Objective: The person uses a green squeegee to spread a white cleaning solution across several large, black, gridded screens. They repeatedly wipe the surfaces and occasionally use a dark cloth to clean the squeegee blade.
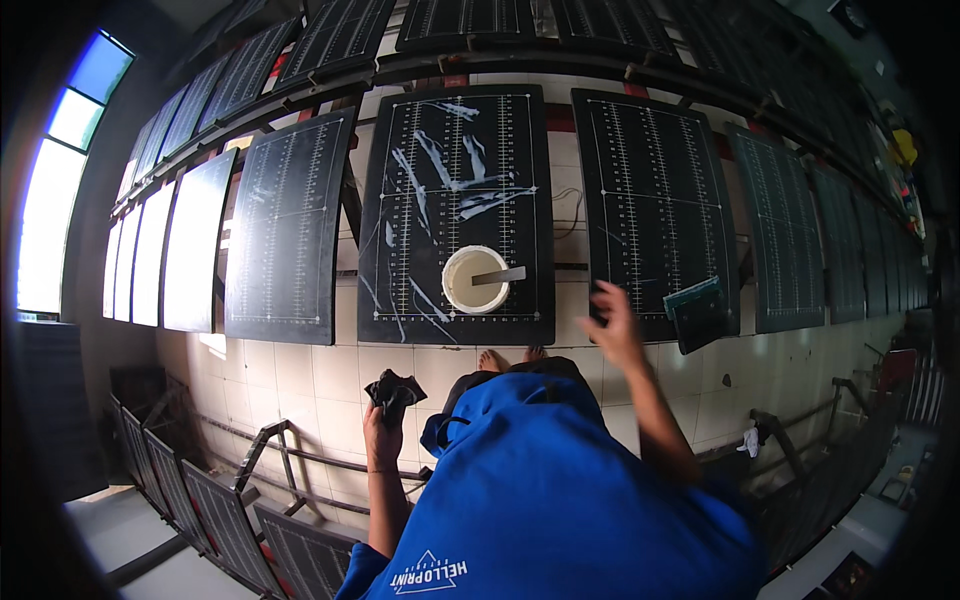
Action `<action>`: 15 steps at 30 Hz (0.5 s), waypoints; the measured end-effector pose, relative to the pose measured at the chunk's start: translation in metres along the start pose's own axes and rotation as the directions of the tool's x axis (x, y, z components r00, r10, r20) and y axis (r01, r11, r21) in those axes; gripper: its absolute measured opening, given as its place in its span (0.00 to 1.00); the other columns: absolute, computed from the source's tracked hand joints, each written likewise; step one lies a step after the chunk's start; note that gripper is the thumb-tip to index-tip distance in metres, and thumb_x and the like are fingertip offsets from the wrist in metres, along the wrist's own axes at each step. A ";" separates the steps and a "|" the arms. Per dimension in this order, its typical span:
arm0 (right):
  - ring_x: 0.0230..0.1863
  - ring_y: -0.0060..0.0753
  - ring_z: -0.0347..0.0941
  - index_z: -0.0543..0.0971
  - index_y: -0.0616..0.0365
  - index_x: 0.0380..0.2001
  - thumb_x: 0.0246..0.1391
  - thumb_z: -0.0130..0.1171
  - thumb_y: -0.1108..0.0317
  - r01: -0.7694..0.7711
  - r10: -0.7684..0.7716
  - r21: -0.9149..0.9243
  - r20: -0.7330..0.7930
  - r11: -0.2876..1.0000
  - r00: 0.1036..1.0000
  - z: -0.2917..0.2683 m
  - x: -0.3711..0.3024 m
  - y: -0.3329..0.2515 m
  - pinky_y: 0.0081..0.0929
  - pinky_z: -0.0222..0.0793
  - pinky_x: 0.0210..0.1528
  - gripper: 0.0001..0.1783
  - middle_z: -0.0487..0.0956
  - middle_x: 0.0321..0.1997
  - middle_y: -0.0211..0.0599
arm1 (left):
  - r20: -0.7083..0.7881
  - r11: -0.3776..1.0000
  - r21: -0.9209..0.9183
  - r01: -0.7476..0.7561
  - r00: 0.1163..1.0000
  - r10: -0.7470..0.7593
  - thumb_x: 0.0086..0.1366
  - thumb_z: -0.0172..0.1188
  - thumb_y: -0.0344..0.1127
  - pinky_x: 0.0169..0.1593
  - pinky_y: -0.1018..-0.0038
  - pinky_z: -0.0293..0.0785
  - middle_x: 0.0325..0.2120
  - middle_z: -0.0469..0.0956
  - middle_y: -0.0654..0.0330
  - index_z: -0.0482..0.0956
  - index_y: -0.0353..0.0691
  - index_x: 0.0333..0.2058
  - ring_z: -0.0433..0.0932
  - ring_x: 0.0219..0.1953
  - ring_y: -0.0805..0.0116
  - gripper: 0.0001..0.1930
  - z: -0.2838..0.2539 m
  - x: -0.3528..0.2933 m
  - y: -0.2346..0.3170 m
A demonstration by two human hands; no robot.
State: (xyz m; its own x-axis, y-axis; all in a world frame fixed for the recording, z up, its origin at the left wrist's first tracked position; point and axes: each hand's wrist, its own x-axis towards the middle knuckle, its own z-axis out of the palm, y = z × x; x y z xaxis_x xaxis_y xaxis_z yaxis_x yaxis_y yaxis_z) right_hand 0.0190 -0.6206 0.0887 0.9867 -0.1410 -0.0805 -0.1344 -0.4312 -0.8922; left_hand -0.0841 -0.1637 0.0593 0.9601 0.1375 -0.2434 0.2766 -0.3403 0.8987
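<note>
My left hand (383,438) is closed around a crumpled black cloth (396,392), held up over the tiled floor left of my body. My right hand (616,326), a little blurred, hovers by the near left corner of the right-hand black board (650,240). Its thumb and fingers are apart, and I see nothing between them. Straight ahead lies a black board (480,215) with white rulings and whitish paste smears (432,160). On its near part stands a white tub (449,280) with a flat metal spatula (500,275) leaning in it.
A dark, teal-edged flat tool (697,312) overhangs the right board's near corner. Several more boards (285,230) line the rack on both sides, with another row behind a dark rail (440,68). Metal frames (265,440) stand behind me on the left. My bare feet (490,360) are on pale tiles.
</note>
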 end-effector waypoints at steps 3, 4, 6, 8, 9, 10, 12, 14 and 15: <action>0.68 0.54 0.63 0.48 0.63 0.72 0.35 0.80 0.59 0.267 -0.251 -0.099 0.153 0.958 0.956 0.077 0.029 -0.025 0.41 0.58 0.70 0.66 0.67 0.66 0.56 | 0.017 0.995 0.056 -0.083 0.996 0.082 0.67 0.42 0.23 0.60 0.70 0.73 0.54 0.74 0.49 0.72 0.27 0.54 0.76 0.55 0.61 0.19 -0.007 0.013 0.023; 0.68 0.54 0.62 0.48 0.64 0.72 0.34 0.80 0.60 0.285 -0.266 -0.095 0.173 0.954 0.948 0.092 0.037 -0.027 0.40 0.57 0.70 0.67 0.67 0.66 0.57 | -0.009 0.997 -0.033 -0.073 0.997 0.073 0.67 0.44 0.23 0.60 0.70 0.73 0.54 0.74 0.49 0.73 0.26 0.53 0.76 0.54 0.61 0.18 -0.010 0.014 0.020; 0.69 0.54 0.61 0.47 0.67 0.71 0.31 0.82 0.61 0.315 -0.291 -0.094 0.204 0.944 0.934 0.110 0.049 -0.036 0.39 0.55 0.72 0.69 0.66 0.67 0.57 | -0.028 0.994 -0.014 -0.111 0.993 0.110 0.68 0.45 0.22 0.59 0.71 0.73 0.54 0.73 0.49 0.73 0.25 0.52 0.76 0.54 0.61 0.17 -0.015 0.016 0.023; 0.70 0.52 0.60 0.47 0.70 0.71 0.27 0.83 0.63 0.306 -0.292 -0.046 0.192 0.951 0.937 0.119 0.052 -0.038 0.36 0.53 0.72 0.71 0.65 0.68 0.56 | -0.007 0.959 0.205 -0.198 0.979 0.204 0.68 0.44 0.22 0.58 0.72 0.73 0.54 0.73 0.50 0.73 0.25 0.53 0.76 0.53 0.62 0.17 -0.023 0.013 0.029; 0.69 0.52 0.62 0.47 0.70 0.71 0.27 0.83 0.63 0.309 -0.295 -0.061 0.180 0.949 0.939 0.123 0.054 -0.036 0.36 0.55 0.72 0.71 0.67 0.67 0.56 | -0.001 0.953 0.225 -0.202 0.978 0.207 0.68 0.44 0.23 0.58 0.72 0.73 0.54 0.74 0.50 0.72 0.25 0.53 0.76 0.53 0.62 0.17 -0.024 0.013 0.031; 0.68 0.51 0.64 0.47 0.70 0.71 0.27 0.83 0.63 0.312 -0.296 -0.076 0.166 0.947 0.941 0.126 0.056 -0.034 0.36 0.56 0.71 0.72 0.68 0.66 0.55 | 0.008 0.947 0.246 -0.207 0.977 0.212 0.68 0.44 0.23 0.58 0.72 0.74 0.53 0.74 0.50 0.72 0.26 0.54 0.77 0.53 0.62 0.18 -0.025 0.013 0.032; 0.64 0.50 0.68 0.46 0.69 0.71 0.28 0.82 0.64 0.243 -0.257 0.094 0.184 0.965 0.949 0.134 0.059 -0.042 0.35 0.59 0.69 0.71 0.71 0.63 0.54 | -0.033 0.984 0.102 -0.148 0.988 0.152 0.67 0.43 0.23 0.57 0.72 0.74 0.53 0.75 0.50 0.71 0.27 0.55 0.77 0.53 0.63 0.18 -0.028 0.006 0.019; 0.61 0.49 0.72 0.48 0.68 0.70 0.28 0.82 0.64 0.220 -0.254 0.189 0.182 0.957 0.950 0.138 0.060 -0.046 0.34 0.62 0.67 0.69 0.74 0.60 0.52 | -0.059 0.989 -0.132 -0.073 0.996 0.065 0.67 0.44 0.22 0.57 0.73 0.74 0.52 0.75 0.51 0.72 0.27 0.54 0.77 0.53 0.64 0.18 -0.027 0.002 0.005; 0.59 0.48 0.74 0.49 0.68 0.70 0.29 0.82 0.64 0.236 -0.269 0.197 0.168 0.952 0.948 0.140 0.060 -0.045 0.33 0.63 0.66 0.68 0.76 0.58 0.52 | -0.058 0.979 -0.198 -0.055 0.997 0.044 0.66 0.45 0.21 0.56 0.74 0.73 0.52 0.76 0.52 0.72 0.27 0.54 0.77 0.52 0.65 0.18 -0.026 0.003 0.006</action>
State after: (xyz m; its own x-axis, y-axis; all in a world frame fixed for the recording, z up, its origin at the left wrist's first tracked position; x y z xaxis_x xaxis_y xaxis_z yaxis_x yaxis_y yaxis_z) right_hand 0.0974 -0.4853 0.0616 0.9872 0.1320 0.0895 0.1225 -0.2684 -0.9555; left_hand -0.0806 -0.1410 0.0738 0.9675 0.1757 -0.1820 0.2101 -0.1568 0.9650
